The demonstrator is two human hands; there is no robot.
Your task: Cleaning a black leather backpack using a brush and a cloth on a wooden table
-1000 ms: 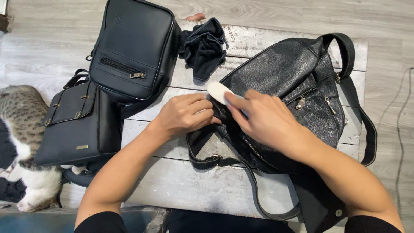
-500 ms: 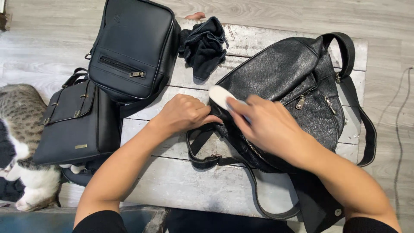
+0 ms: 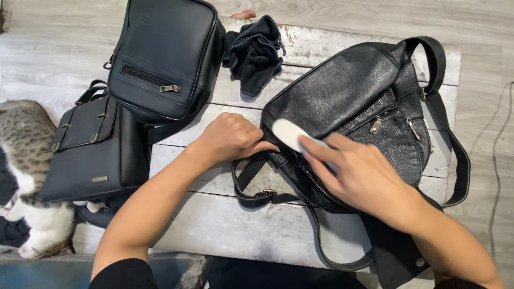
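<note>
Hands: left (image 3: 231,137) pinches pebbled leather backpack (image 3: 353,96); right (image 3: 360,174) grips oval white brush (image 3: 289,134).

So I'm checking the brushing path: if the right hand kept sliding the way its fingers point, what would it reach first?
The right hand points up-left along the black leather backpack. Past the white brush it holds, it would probably meet the left hand gripping the bag's edge.

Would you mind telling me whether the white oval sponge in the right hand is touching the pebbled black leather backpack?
Touching. The head view shows the white oval sponge pressed flat against the pebbled black leather backpack, no gap visible, held by the right hand.
</note>
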